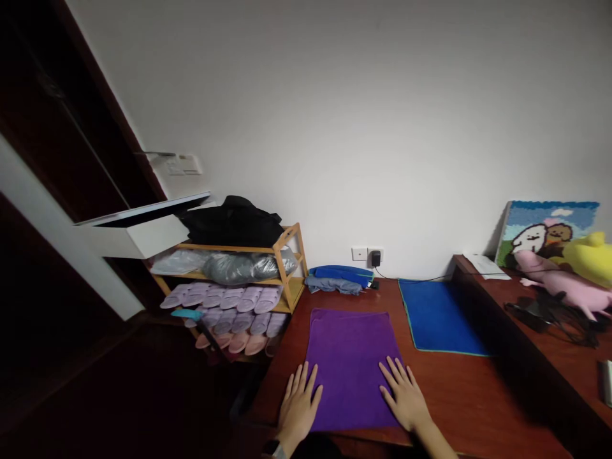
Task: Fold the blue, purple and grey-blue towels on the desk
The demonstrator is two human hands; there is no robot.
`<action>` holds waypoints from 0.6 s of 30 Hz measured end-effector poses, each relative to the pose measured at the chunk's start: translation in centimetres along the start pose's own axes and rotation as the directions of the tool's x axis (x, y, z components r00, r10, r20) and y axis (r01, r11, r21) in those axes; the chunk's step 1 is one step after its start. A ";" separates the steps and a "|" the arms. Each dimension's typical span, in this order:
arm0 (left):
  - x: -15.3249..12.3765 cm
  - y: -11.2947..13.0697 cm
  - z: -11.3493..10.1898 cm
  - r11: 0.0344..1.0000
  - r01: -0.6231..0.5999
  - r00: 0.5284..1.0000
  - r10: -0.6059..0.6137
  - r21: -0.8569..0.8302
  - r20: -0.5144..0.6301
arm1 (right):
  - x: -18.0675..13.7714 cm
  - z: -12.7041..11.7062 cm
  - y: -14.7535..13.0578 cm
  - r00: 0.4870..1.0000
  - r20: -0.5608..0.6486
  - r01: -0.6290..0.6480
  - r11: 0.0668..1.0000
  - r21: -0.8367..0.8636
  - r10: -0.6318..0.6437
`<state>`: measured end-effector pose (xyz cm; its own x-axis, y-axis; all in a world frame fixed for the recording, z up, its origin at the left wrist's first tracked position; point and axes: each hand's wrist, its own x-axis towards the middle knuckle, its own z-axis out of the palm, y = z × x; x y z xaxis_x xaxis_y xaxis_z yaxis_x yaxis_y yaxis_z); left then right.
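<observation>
A purple cloth (351, 360) lies flat on the reddish wooden table (463, 401) in front of me. My left hand (299, 405) rests open at the cloth's near left corner, fingers spread, partly on the cloth and partly on the wood. My right hand (405, 394) lies open and flat on the cloth's near right corner. Neither hand holds anything.
A blue cloth (440, 317) lies flat to the right of the purple one. Folded blue cloths (339, 279) sit by the wall near a plugged-in socket (375, 257). A wooden shoe rack (239, 293) with slippers stands left. Plush toys (568, 271) sit on a raised shelf right.
</observation>
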<state>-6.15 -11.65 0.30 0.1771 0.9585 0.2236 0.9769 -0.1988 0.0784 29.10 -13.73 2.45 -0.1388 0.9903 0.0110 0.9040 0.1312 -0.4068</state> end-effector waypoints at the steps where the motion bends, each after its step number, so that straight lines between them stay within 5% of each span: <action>1: -0.3 0.3 0.0 1.000 -0.026 0.999 0.026 0.011 -0.029 | -0.1 -0.2 0.2 1.000 0.002 0.001 1.000 -0.025 -0.001; 4: -0.9 1.0 -0.1 0.992 -0.123 0.989 0.123 0.008 -0.083 | -1.5 0.5 0.6 0.999 -0.040 -0.037 0.997 -0.074 0.034; 8: -0.9 1.5 -0.4 0.976 -0.215 0.977 0.215 -0.040 -0.009 | -3.9 2.6 1.1 0.992 -0.069 -0.115 0.988 -0.100 0.108; 18: -1.6 -0.8 -2.0 0.962 -0.266 0.960 0.270 -0.065 0.072 | -5.7 3.8 1.1 0.984 -0.096 -0.163 0.978 -0.130 0.152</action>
<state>-7.42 -13.45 1.83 0.4429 0.8811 0.1657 0.8847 -0.4595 0.0789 29.33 -19.45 -1.55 0.0393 0.9986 0.0367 0.9593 -0.0274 -0.2810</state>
